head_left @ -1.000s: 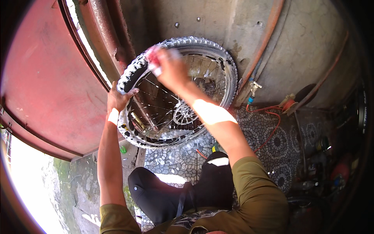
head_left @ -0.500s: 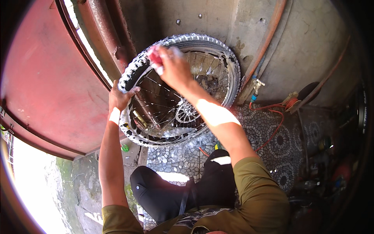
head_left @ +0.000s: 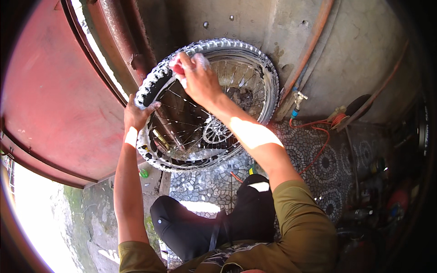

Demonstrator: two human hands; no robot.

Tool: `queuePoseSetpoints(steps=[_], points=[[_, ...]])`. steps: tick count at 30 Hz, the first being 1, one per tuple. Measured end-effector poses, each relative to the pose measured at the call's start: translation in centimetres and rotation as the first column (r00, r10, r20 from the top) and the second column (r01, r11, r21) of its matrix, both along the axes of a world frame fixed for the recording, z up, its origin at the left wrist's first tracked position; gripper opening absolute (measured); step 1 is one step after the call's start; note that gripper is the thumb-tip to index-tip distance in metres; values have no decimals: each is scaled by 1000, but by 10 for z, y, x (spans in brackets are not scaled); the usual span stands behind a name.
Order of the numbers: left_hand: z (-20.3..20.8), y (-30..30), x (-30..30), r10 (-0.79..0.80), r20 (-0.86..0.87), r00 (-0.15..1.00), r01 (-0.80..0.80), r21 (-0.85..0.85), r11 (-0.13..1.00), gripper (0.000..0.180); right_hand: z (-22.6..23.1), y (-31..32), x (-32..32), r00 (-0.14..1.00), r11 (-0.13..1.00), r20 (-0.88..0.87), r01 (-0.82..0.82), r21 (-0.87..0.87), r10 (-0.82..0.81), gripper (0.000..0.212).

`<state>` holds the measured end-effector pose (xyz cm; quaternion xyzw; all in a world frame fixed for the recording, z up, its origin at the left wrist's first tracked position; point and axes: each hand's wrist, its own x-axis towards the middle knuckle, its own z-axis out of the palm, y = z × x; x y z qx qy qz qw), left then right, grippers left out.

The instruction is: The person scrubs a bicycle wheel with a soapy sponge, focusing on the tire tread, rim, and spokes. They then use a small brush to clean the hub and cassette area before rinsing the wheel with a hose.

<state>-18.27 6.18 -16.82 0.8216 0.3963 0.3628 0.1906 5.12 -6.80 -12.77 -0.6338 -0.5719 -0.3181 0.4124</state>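
A bicycle wheel (head_left: 269,98) with a knobby tyre stands tilted in front of me, its tread and sidewall streaked with white foam. My left hand (head_left: 137,113) grips the tyre at its left side, thumb over the sidewall and fingers round the tread. At the upper left of the tyre, my right hand (head_left: 199,82) presses a red scrubber (head_left: 177,68) to the foamy rubber. Suds cover those fingers, and much of the scrubber is hidden under them. Spokes and a brake disc (head_left: 216,131) show in the wheel's middle.
A red metal door (head_left: 59,91) stands at the left, beside a rusty pipe (head_left: 122,34). Behind the wheel rises a concrete wall (head_left: 355,59). A tap (head_left: 299,96) with an orange hose (head_left: 325,141) is at the right, above patterned tiles (head_left: 325,164). Dark clutter fills the right edge.
My right hand has shifted slightly left and down along the tyre with the scrubber, and is less blurred. My left hand keeps its grip on the wheel.
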Motion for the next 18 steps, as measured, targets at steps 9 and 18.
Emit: queuePoseSetpoints(steps=[9,18], points=[[3,-10,18,-46,21,999,47,-23,999,98,-43,-74,170,910,948,-284,317,8,-302,53],[4,-8,0,-32,92,995,33,-4,999,91,-60,-87,186,902,941,-275,333,-50,-334,65]])
